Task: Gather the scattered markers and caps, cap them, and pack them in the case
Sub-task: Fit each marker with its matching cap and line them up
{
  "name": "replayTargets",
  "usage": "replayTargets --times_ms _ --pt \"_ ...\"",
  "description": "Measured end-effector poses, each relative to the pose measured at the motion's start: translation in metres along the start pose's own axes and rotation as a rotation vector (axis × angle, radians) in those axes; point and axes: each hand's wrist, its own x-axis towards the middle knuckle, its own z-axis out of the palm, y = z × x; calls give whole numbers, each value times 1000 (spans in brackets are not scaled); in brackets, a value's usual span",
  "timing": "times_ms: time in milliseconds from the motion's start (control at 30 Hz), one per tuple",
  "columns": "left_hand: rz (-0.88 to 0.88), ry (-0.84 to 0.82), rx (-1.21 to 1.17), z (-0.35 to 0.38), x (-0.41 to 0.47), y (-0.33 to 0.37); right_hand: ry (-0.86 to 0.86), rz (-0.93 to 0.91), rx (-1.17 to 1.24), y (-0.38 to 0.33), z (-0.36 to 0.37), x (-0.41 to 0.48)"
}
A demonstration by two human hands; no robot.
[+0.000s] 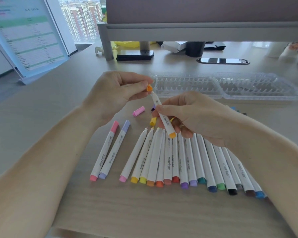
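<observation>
My right hand (193, 114) grips a white marker with an orange end (163, 115), tilted with its tip up and to the left. My left hand (117, 90) pinches an orange cap (149, 87) right at that tip. Two capped markers, pink (105, 150) and lilac (115, 149), lie side by side on the left. A row of several uncapped markers (179, 160) fans out on the desk below my hands. Loose pink (138, 111) and yellow (153, 121) caps lie near my hands. The clear plastic case (220, 88) lies open behind.
A desk shelf riser (196, 30) with black items and a cup beneath it stands at the back. A cable grommet (223, 60) sits behind the case. A document stand (29, 36) leans at the left. The desk's front edge runs along the bottom.
</observation>
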Motion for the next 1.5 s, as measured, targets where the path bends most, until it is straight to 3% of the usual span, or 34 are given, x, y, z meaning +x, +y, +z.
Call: replayTargets --times_ms 233,400,733,933,1067,1200,1367,1500 --pt "40 61 72 -2 0 -1 3 7 -11 0 1 -1" --pt "61 -49 126 5 -7 4 11 -8 -11 0 1 0" --pt "-123 -19 -279 7 -4 6 78 -93 -11 -2 4 -1" --pt "-128 -72 -263 11 -7 12 163 -118 -15 2 6 0" --pt "-166 -84 -248 8 -11 23 109 -147 -1 0 11 -3" --pt "-116 -54 57 -10 -20 39 68 -74 150 -6 9 -4" --pt "-124 -192 562 -14 -37 43 141 -52 231 -5 8 -2" --pt "-93 -169 748 -13 -42 30 209 -55 294 -7 5 -1"
